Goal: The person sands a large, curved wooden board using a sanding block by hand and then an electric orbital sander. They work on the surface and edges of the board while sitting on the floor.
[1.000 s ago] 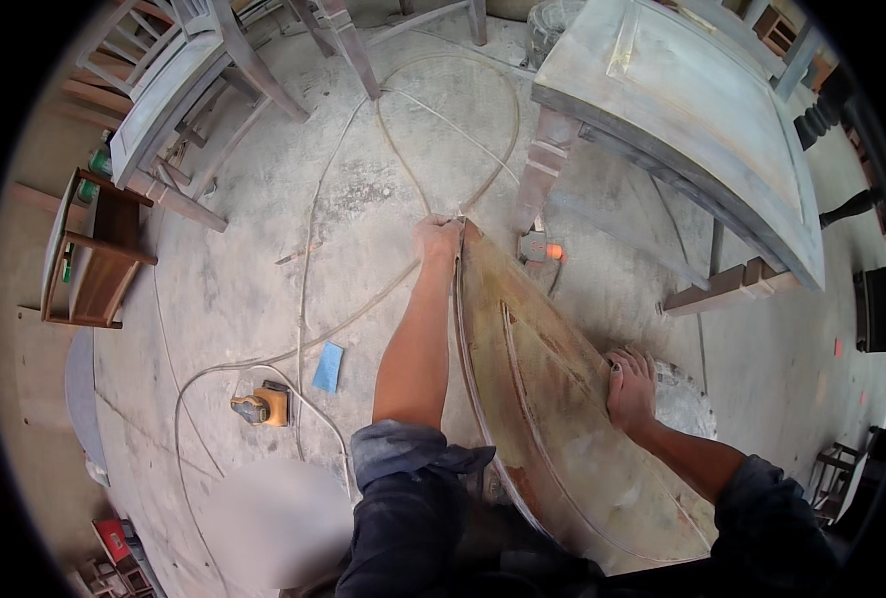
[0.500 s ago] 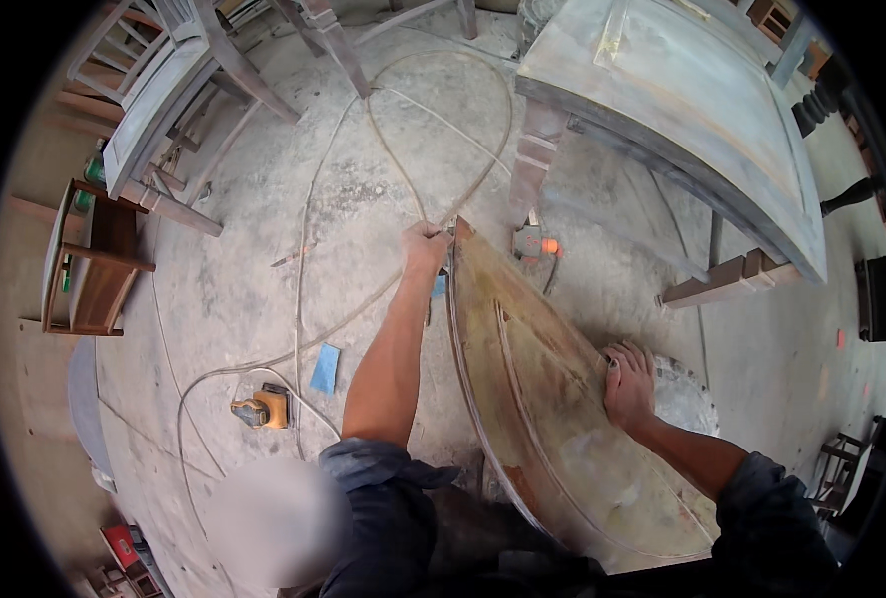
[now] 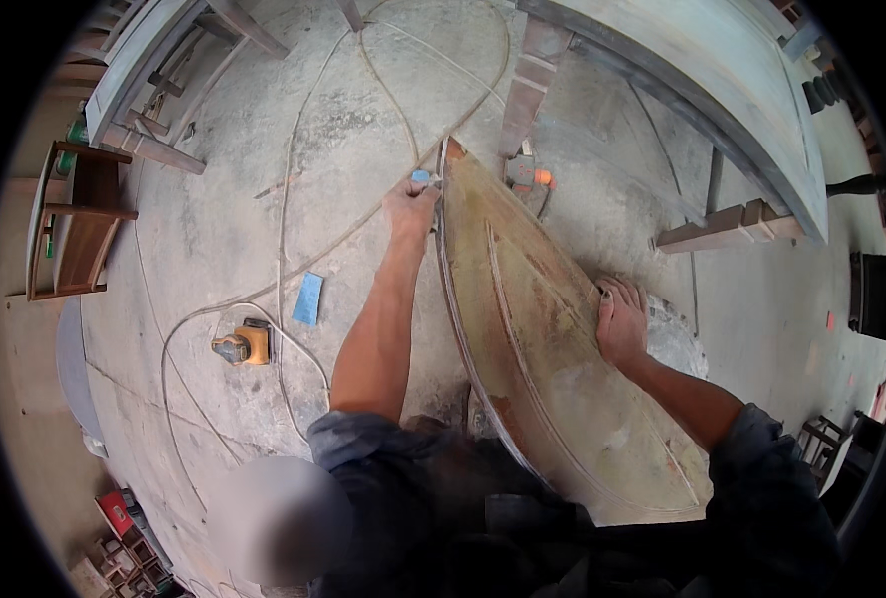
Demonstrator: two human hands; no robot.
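A worn, yellowish curved panel [image 3: 523,339] with raised moulding and rust-brown patches stands out beneath me, its pointed end away from me. Beside that end, my left hand [image 3: 411,207] pinches a small light-blue piece [image 3: 420,176], perhaps abrasive paper, at the left edge. My right hand [image 3: 622,319] grips the panel's right edge, fingers curled over it. Behind that hand, a pale mottled round object [image 3: 677,339] is partly hidden. A separate blue sheet [image 3: 307,298] lies on the floor to the left.
Yellow sander [image 3: 249,346] and looping hoses [image 3: 282,249] on the concrete floor; a grey device with an orange part [image 3: 531,174] beyond the panel. Grey tables [image 3: 762,120] and chairs [image 3: 149,145], a brown wooden piece [image 3: 84,224] at left. A blurred round shape [image 3: 264,508] at lower left.
The whole scene has shifted upward in view. My left hand has moved from the panel's tip slightly back along the left edge; the blue piece now shows above its fingers. My right hand stays put.
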